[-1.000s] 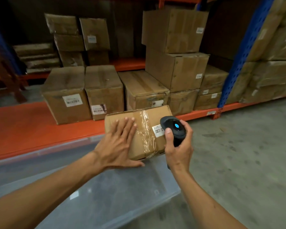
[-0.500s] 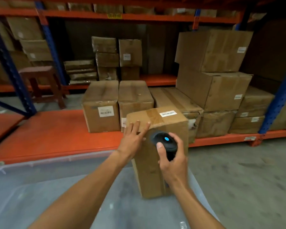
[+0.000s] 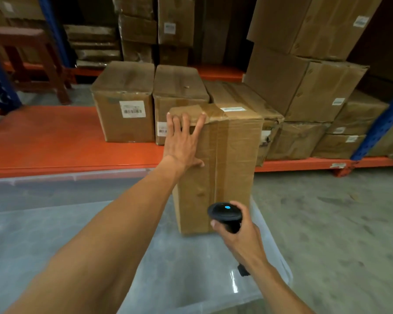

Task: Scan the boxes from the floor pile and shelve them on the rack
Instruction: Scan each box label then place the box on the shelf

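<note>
We've got our left hand (image 3: 183,141) spread flat against the tall box (image 3: 222,168) standing on end on the clear bin lid (image 3: 55,234). No real grip, so it could tip or slide off. Our right hand (image 3: 237,234), just below the box, grips the scanner (image 3: 225,213).

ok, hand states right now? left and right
Left hand: open, fingers spread flat against the upright box.
Right hand: closed around the scanner.
</note>
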`<state>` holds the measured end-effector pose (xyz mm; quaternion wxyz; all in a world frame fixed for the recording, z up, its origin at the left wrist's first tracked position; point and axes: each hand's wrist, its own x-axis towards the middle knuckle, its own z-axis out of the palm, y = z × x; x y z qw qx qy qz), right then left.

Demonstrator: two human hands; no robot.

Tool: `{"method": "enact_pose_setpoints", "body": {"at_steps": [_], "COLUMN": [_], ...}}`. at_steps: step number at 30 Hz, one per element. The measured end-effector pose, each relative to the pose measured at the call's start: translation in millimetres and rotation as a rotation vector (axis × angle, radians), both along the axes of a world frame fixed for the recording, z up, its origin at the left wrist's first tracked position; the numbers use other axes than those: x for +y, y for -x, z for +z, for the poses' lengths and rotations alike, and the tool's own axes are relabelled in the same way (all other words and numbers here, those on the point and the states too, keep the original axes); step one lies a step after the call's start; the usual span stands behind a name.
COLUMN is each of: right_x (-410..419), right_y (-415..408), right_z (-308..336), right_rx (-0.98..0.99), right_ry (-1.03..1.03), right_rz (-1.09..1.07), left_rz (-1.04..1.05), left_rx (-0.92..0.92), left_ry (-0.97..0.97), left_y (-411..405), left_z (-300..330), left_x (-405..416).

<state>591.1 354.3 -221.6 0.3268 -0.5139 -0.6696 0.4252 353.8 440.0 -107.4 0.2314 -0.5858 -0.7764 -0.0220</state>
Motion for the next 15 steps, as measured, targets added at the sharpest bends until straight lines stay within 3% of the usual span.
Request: {"method": "enact_pose_setpoints", "body": {"at_steps": [7, 15], "right_x": [29, 42], "right_y": [24, 55], "right_z": [-34, -83], "right_rx": [-0.322, -0.64], "right_ry": [0.094, 0.019], "right_rz": [0.322, 0.308], "left_rz": [0.004, -0.008], "left_rx": [-0.016, 0.003], "left_ry": [-0.042, -0.1], "left_y": [4, -2], "left_z": [-4, -11], "left_x": [8, 2]}}
